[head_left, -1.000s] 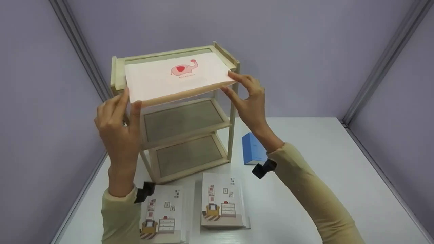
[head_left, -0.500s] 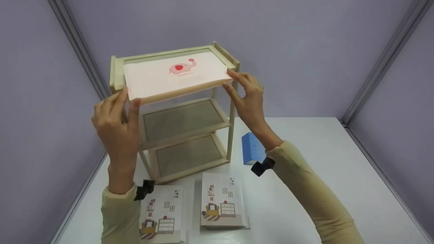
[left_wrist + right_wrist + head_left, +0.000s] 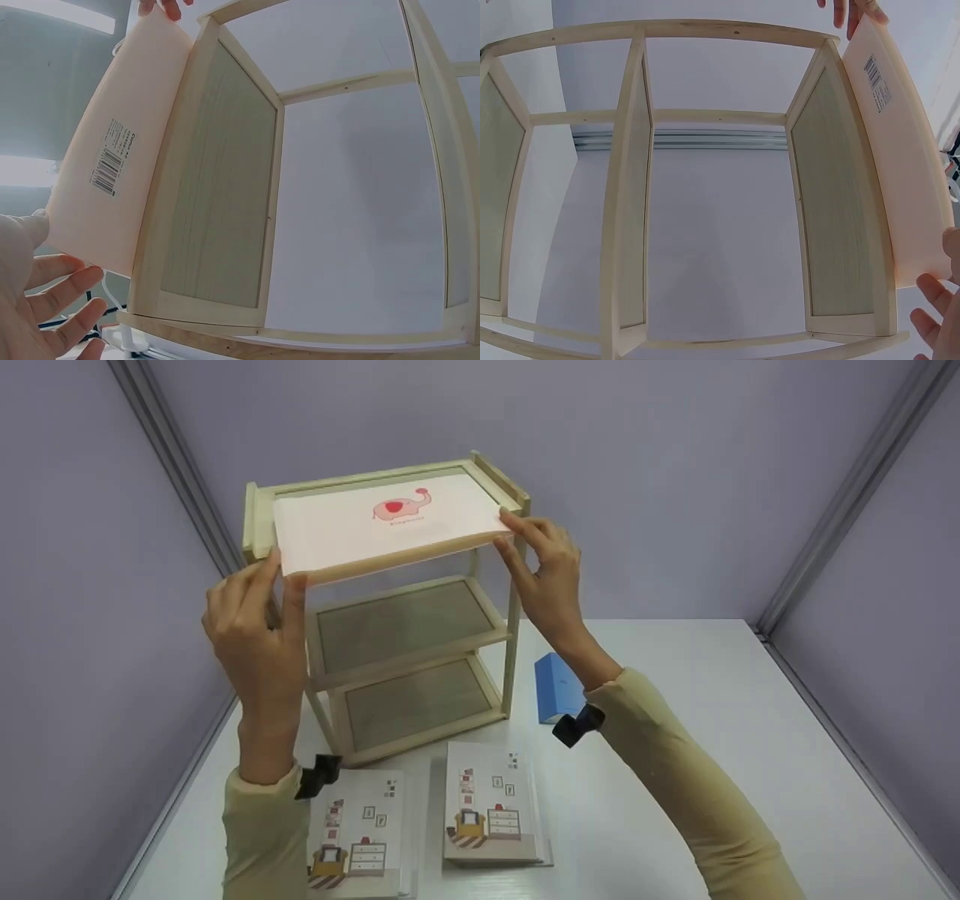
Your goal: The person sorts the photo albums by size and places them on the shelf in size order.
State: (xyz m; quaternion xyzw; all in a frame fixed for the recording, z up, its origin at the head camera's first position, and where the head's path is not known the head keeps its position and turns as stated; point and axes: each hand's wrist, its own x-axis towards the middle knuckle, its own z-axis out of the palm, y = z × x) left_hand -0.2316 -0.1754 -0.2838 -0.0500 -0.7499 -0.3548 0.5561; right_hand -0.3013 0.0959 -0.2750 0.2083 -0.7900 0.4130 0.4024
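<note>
Left hand (image 3: 256, 621), right hand (image 3: 551, 574), half-curled, pinching elephant-print pad (image 3: 394, 526)

A white tabletop (image 3: 675, 720) carries a pale wooden rack (image 3: 405, 626) of 3 shelves, standing in its far half and closer to the left edge than the right. Just to the rack's right, a blue box (image 3: 556, 690), partly hidden, lies well in from the right edge. Nearer the front edge, 2 white books with matching furniture pictures lie side by side: the left book (image 3: 364, 832) toward the left edge, the right book (image 3: 487, 802) just beside it. On the rack's top shelf (image 3: 262, 525), the elephant book (image 3: 382, 532) juts past the shelf's front edge
</note>
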